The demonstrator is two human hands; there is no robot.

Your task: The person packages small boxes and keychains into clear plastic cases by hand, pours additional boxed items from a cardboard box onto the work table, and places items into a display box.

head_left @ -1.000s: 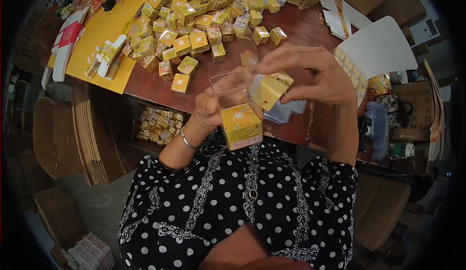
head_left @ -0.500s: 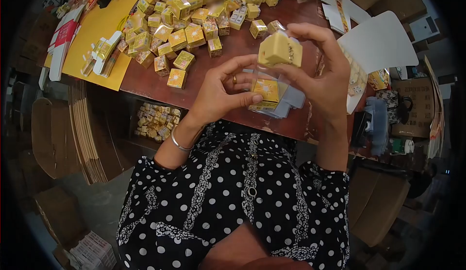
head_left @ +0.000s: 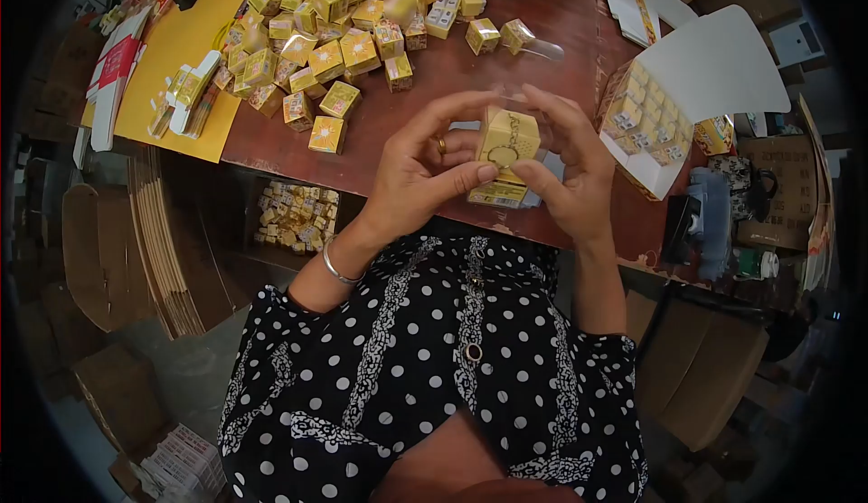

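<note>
Close to the table's front edge, both hands meet around a small yellow block-shaped toy [head_left: 512, 130] with a metal chain and ring on its face. My left hand [head_left: 432, 164] is closed on a clear plastic box with a yellow printed part [head_left: 497, 195] at its bottom. Thumb and fingers of my right hand [head_left: 576, 170] close on the yellow toy from the right. The toy sits at the upper part of the clear box; how deep inside it is, I cannot tell. Flat clear plastic pieces lie beneath, largely hidden by the hands.
Many yellow boxed toys [head_left: 344, 46] are heaped at the back left of the table [head_left: 380, 132]. To the right stands an open white carton [head_left: 665, 177] with rows of packed toys. A box of small yellow pieces [head_left: 297, 223] sits below the table edge, beside folded cardboard [head_left: 163, 241].
My right hand has lowered the yellow toy toward the clear box and turned it, so its chain and ring now face up. My left hand has stayed nearly in place.
</note>
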